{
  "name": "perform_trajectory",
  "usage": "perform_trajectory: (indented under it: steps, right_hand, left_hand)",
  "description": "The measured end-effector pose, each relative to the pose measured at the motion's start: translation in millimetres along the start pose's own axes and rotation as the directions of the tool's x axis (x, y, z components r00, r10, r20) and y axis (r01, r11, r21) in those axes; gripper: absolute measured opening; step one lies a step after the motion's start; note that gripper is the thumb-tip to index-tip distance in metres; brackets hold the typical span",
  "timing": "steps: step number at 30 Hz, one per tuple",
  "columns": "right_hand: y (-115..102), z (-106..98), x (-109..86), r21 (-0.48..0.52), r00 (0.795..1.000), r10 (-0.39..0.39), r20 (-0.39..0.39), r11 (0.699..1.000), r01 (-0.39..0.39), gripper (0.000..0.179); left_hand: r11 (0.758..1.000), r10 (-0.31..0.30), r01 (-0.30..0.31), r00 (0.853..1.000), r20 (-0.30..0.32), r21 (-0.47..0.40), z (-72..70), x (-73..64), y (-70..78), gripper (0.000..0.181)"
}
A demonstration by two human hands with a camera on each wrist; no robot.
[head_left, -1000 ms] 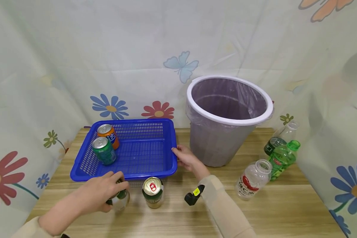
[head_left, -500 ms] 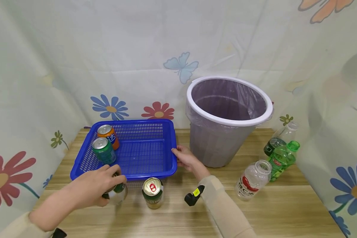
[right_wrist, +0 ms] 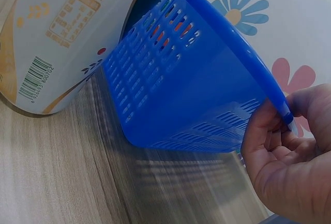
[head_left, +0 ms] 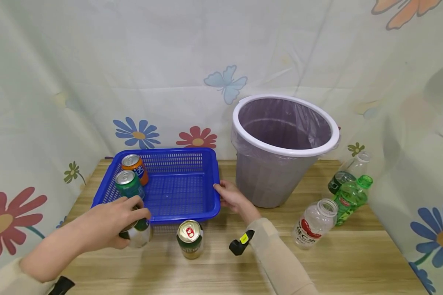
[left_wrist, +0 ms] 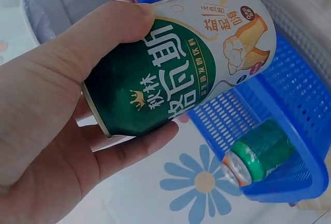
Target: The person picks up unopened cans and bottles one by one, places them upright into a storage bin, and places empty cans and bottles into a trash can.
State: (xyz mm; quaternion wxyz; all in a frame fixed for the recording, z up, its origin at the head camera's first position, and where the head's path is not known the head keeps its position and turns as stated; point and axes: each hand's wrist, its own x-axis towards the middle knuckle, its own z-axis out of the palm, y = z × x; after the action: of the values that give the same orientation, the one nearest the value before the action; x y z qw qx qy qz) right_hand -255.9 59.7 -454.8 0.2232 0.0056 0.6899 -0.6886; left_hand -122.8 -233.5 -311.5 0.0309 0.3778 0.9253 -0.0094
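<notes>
My left hand grips a green and white drink can round its top, just in front of the near left corner of the blue basket. With thumb and fingers, my right hand pinches the basket's right rim. Inside the basket at the left stand an orange can and a green can. A second green can with a gold top stands upright on the table before the basket; in the right wrist view its white side shows close up. The held can's top is largely covered by my fingers.
Right of the basket stands a grey bin with a white rim and a clear liner. Farther right are a clear wide-mouthed bottle, a green bottle and another clear bottle. A flowered curtain closes off the back.
My left hand has carried the can slightly left and upward in the head view, to the basket's near left side. My right hand has stayed on the rim.
</notes>
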Motion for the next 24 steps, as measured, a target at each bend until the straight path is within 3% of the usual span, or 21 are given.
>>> perform_trajectory:
  steps: [5, 9, 16, 24]
  right_hand:
    - [-2.9, -1.5, -1.8, -0.013, 0.999, 0.01, 0.03, 1.0, -0.01, 0.039]
    - [-14.5, 2.3, -15.3, -0.024, 0.999, 0.005, 0.035, 1.0, -0.005, 0.039]
    - [0.0, -0.2, 0.6, -0.015, 1.0, 0.0, -0.013, 1.0, 0.0, 0.034]
    - [-0.1, 0.0, 0.1, -0.01, 1.0, 0.003, -0.016, 1.0, -0.003, 0.032]
  left_hand:
    - [1.0, -0.007, 0.007, 1.0, -0.006, -0.007, -7.1, -2.8, -5.0, 0.052]
    - [0.999, -0.037, 0.037, 0.999, 0.003, -0.025, -12.4, -4.4, -9.4, 0.054]
    - [0.998, -0.059, 0.059, 0.998, -0.017, -0.009, -17.8, -5.6, -19.8, 0.055]
    - [0.997, -0.072, 0.072, 0.997, -0.029, -0.011, -20.8, -4.7, -30.9, 0.052]
